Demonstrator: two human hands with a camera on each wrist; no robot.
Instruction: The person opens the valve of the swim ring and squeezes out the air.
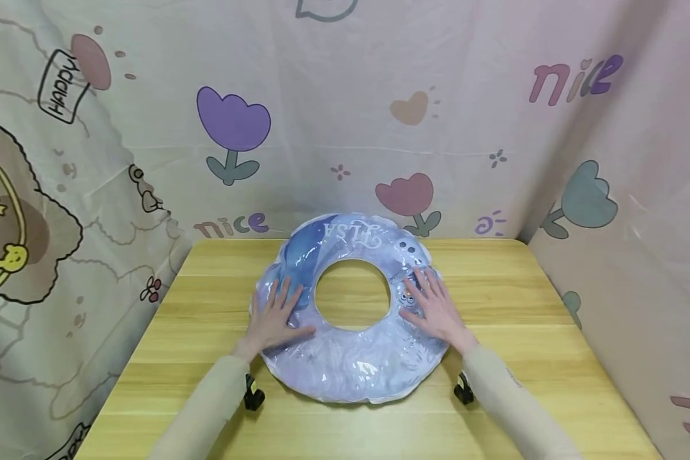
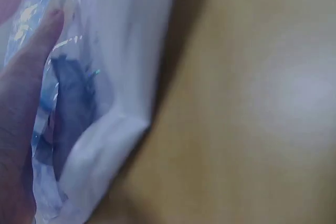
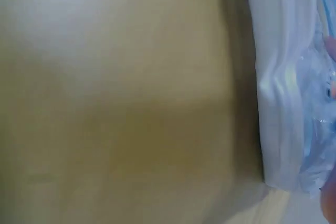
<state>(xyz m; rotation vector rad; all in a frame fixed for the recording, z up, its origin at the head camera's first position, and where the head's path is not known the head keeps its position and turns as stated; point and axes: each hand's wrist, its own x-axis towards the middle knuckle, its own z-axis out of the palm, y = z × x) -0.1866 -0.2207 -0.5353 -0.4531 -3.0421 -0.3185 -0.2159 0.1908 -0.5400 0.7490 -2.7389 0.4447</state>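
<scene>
An inflated swim ring [image 1: 356, 367], pale purple and blue with glossy plastic, lies flat on the wooden table [image 1: 494, 396]. White lettering on its far side appears upside down from here. My left hand [image 1: 273, 324] rests on the ring's left side with fingers spread. On the right side, my right hand [image 1: 434, 311] lies on it, fingers also straight and apart. In the left wrist view, the left thumb [image 2: 50, 30] touches the clear plastic near the ring's pale seam [image 2: 118, 108]. The right wrist view shows the ring's white edge [image 3: 278, 87] and bits of fingers.
A printed cloth [image 1: 333, 83] with flowers and words hangs behind the table and at both sides. Small black devices, a left one [image 1: 254, 395] and a right one [image 1: 463, 390], sit by the wrists.
</scene>
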